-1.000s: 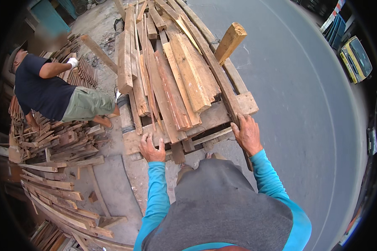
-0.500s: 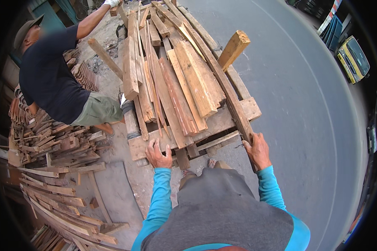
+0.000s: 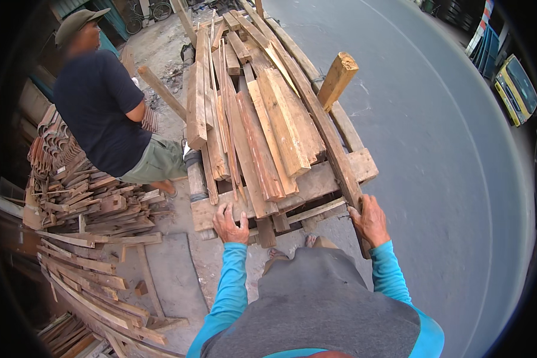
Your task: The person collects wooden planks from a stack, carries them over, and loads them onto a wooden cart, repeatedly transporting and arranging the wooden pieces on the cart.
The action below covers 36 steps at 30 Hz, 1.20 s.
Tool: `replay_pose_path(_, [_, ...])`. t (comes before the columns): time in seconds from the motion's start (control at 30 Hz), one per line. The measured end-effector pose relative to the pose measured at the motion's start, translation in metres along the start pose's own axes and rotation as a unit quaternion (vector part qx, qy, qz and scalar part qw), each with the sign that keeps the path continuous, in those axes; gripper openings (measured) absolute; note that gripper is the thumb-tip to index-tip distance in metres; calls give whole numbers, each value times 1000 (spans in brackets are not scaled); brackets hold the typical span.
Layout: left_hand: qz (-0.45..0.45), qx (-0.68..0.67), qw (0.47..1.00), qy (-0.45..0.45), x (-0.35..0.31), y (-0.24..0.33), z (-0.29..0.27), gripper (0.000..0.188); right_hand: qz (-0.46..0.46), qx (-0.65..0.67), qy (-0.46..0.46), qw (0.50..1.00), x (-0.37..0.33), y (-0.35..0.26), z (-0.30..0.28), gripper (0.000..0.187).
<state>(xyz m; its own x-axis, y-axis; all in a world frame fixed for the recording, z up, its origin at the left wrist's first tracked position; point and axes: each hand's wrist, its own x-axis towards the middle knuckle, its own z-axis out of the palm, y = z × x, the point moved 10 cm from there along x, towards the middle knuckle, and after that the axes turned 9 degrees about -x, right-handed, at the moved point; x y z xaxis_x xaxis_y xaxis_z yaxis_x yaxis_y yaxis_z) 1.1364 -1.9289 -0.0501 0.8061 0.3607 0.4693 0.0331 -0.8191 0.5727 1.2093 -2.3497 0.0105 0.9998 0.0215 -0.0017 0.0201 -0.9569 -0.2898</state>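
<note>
In front of me is a wooden cart frame with a broad end crossbar, loaded lengthwise with planks and beams. My left hand is curled over the left part of this crossbar, fingers bent on its top and thumb out to the side. At the right corner, my right hand is wrapped round the near end of a long wooden beam that runs along the load's right side. Its fingers are partly hidden under the wood. The ends of several planks overhang the crossbar between my hands.
Upright posts stand at the cart's sides. On the left, a person in a dark shirt and cap stands beside piled scrap wood and stacked curved tiles. Grey road lies right, with a yellow vehicle beyond.
The other person has drawn back the arm that reached toward the load's far end and stands more upright. My hands keep their places on the wood; the view has shifted slightly.
</note>
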Motion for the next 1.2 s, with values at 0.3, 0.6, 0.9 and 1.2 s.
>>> replay_pose_path(0.3, [-18,9,1000,6,-6,-6,-1,51,-52,30,-14,998,4,2,2,42])
replay_pose_path(0.6, [-29,33,999,17,-9,-5,3,50,-84,92,-21,992,-10,8,-3,45])
replay_pose_path(0.9, [-19,2,1000,-6,-12,-18,7,49,-58,93,42,993,-48,5,-10,56])
replay_pose_path(1.2, [6,-21,1000,-14,-7,-20,5,52,-48,17,44,998,-94,-18,-12,62])
